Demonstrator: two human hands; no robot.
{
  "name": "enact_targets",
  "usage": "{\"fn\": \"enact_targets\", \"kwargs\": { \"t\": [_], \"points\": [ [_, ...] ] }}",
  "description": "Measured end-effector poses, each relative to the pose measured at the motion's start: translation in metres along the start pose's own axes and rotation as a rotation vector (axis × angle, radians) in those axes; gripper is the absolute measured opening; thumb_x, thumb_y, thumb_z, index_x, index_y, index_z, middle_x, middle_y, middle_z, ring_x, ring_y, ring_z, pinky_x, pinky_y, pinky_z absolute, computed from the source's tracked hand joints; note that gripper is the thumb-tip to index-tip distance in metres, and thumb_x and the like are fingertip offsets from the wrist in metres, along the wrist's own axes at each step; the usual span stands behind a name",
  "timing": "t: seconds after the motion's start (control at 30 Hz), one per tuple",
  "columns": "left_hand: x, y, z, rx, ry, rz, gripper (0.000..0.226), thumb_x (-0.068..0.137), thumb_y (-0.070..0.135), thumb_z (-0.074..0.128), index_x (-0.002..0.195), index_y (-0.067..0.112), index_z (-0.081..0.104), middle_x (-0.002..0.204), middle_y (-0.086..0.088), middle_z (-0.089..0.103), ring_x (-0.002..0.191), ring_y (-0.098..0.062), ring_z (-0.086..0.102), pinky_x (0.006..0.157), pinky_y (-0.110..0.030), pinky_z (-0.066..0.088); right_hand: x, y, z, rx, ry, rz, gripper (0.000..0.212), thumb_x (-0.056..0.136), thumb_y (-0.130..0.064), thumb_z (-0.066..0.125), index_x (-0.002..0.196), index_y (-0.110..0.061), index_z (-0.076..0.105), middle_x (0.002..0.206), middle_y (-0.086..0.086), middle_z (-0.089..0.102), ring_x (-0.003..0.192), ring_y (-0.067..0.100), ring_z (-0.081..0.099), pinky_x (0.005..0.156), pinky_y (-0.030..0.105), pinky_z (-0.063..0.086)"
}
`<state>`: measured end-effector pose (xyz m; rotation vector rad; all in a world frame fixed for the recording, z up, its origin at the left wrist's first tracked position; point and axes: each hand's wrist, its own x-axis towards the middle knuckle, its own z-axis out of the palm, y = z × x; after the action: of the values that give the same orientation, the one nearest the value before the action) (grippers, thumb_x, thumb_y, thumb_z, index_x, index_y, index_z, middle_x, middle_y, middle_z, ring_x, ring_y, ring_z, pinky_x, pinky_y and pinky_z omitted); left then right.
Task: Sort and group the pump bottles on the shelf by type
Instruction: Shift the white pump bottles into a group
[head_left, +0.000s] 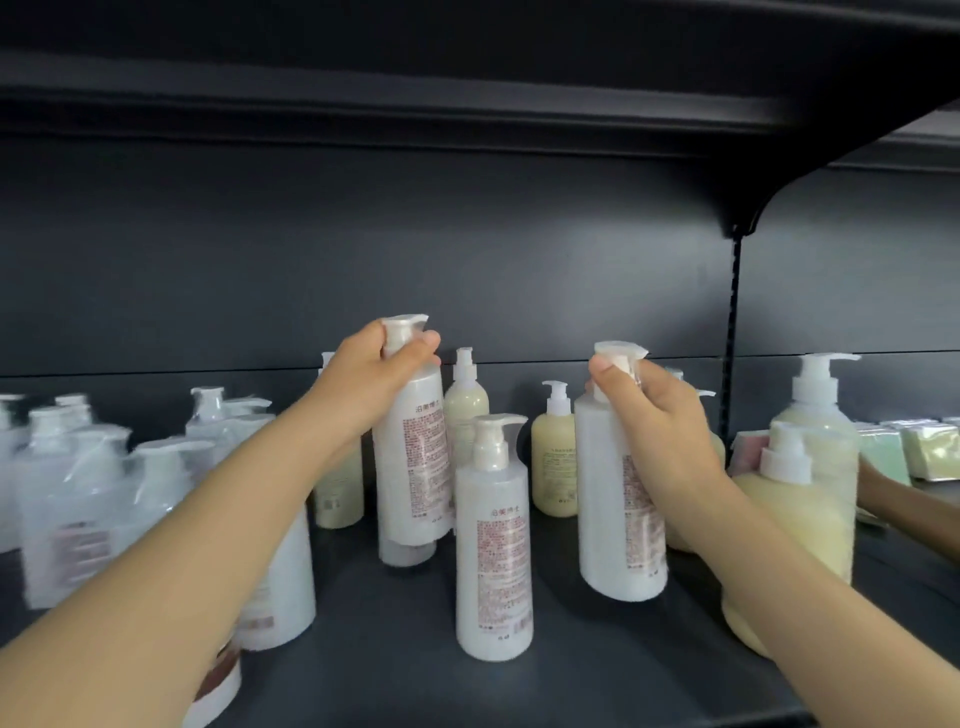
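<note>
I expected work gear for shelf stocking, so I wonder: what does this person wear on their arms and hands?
Nothing that shows. The left forearm and right forearm are bare to the picture's edge, no sleeves in view. The left hand and right hand have no gloves, and neither wrist shows a watch or bracelet. A thin ring cannot be ruled out.

Matt dark metal shelf, smooth all over. White pump bottles look like satin plastic, some in glossy clear film wrap. Creamy yellow bottles show smooth, slightly translucent plastic.
</note>
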<state>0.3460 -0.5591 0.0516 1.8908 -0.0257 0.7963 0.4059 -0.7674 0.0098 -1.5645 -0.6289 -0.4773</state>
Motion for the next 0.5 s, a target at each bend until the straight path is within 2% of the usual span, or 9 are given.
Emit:
{"fn": "enact_targets", "kwargs": {
  "t": [0.13, 0.17, 0.27, 0.33, 0.4, 0.5],
  "points": [
    [-0.034, 0.012, -0.030, -0.029, 0.012, -0.005, 0.005, 0.091, 0.034, 0.055, 0.089, 0.029, 0.056, 0.096, 0.006, 0.070, 0.086, -0.004, 0.064, 0.071, -0.024, 0.048, -0.020, -0.026, 0.008, 0.029, 0.012, -0.035, 0.061, 0.078, -0.056, 0.051, 0.081, 0.004, 0.043, 0.069, 0.007, 0.041, 0.062, 0.019, 0.038, 0.061, 0.034, 0.033],
    [-0.042, 0.015, -0.039, -0.020, 0.019, -0.011, 0.006, 0.091, 0.034, 0.055, 0.090, 0.029, 0.057, 0.097, 0.006, 0.070, 0.085, -0.003, 0.064, 0.070, -0.023, 0.048, -0.027, -0.033, 0.013, 0.035, 0.014, -0.034, 0.059, 0.079, -0.055, 0.051, 0.078, 0.003, 0.042, 0.068, 0.006, 0.040, 0.062, 0.019, 0.037, 0.061, 0.034, 0.032],
    [-0.068, 0.021, -0.064, 0.030, 0.024, -0.032, 0.017, 0.090, 0.036, 0.055, 0.101, 0.023, 0.059, 0.100, 0.006, 0.070, 0.088, -0.003, 0.065, 0.079, -0.024, 0.050, -0.046, -0.051, 0.028, 0.068, 0.007, 0.000, 0.052, 0.079, -0.053, 0.053, 0.068, -0.004, 0.039, 0.066, 0.006, 0.037, 0.062, 0.019, 0.034, 0.062, 0.033, 0.030],
    [-0.085, 0.023, -0.078, 0.045, 0.032, -0.047, 0.018, 0.090, 0.037, 0.055, 0.101, 0.023, 0.059, 0.099, 0.006, 0.070, 0.085, 0.000, 0.064, 0.072, -0.019, 0.048, -0.059, -0.060, 0.042, 0.111, -0.033, 0.040, 0.048, 0.081, -0.051, 0.054, 0.063, -0.007, 0.043, 0.064, 0.004, 0.038, 0.061, 0.018, 0.035, 0.061, 0.033, 0.031],
    [-0.100, 0.024, -0.090, 0.063, 0.041, -0.060, 0.013, 0.090, 0.036, 0.055, 0.095, 0.024, 0.058, 0.097, 0.008, 0.069, 0.082, 0.003, 0.062, 0.064, -0.014, 0.044, -0.069, -0.067, 0.057, 0.168, -0.054, 0.089, 0.048, 0.079, -0.050, 0.056, 0.068, -0.004, 0.049, 0.066, 0.006, 0.045, 0.062, 0.019, 0.042, 0.063, 0.034, 0.036],
    [-0.120, 0.024, -0.109, 0.108, 0.066, -0.084, 0.012, 0.091, 0.038, 0.054, 0.088, 0.027, 0.057, 0.093, 0.008, 0.068, 0.083, -0.002, 0.062, 0.067, -0.016, 0.045, -0.080, -0.074, 0.081, 0.279, -0.059, 0.192, 0.050, 0.075, -0.053, 0.059, 0.079, -0.004, 0.055, 0.076, 0.010, 0.050, 0.070, 0.022, 0.049, 0.070, 0.036, 0.041]
  ]
}}
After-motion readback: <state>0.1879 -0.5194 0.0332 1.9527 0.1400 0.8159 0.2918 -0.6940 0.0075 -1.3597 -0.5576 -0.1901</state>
